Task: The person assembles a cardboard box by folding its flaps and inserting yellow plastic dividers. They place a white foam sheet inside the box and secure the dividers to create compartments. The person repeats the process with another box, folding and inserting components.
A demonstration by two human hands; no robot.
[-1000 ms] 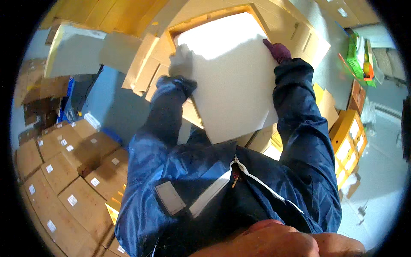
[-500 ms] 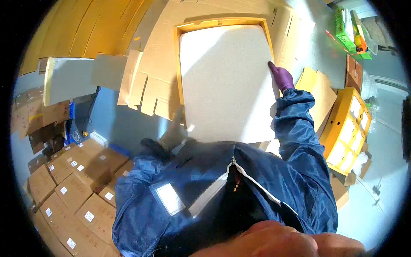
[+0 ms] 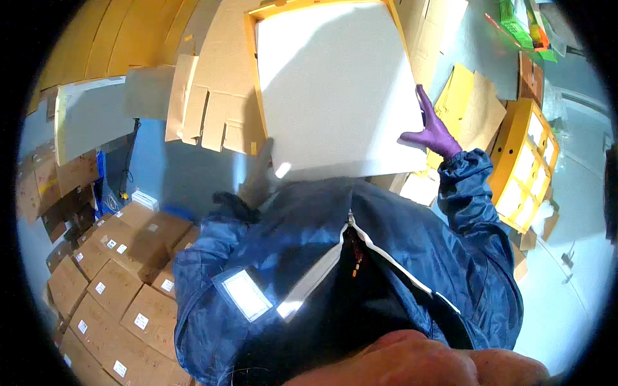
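A large white panel [image 3: 338, 90] lies in a shallow yellow tray-like box [image 3: 256, 80], with its near edge close to my jacket. My right hand [image 3: 436, 134], in a purple glove, is at the panel's right edge near the near corner. Its thumb and forefinger are spread wide, the thumb over the panel's edge. My left hand [image 3: 257, 179] is by the near left corner of the panel, in a greyish glove. It is shadowed and blurred, so its fingers and grip are unclear.
Flattened cardboard [image 3: 225, 90] lies under and left of the tray. Stacked brown cartons [image 3: 119, 289] stand at the lower left. On the right are a yellow compartment box [image 3: 524, 164], yellow card sheets [image 3: 456, 96] and a green crate [image 3: 517, 26].
My right hand has slid nearer along the panel's right edge, and its thumb and forefinger have spread apart. The panel and tray sit higher in view. My left hand stays by the left corner.
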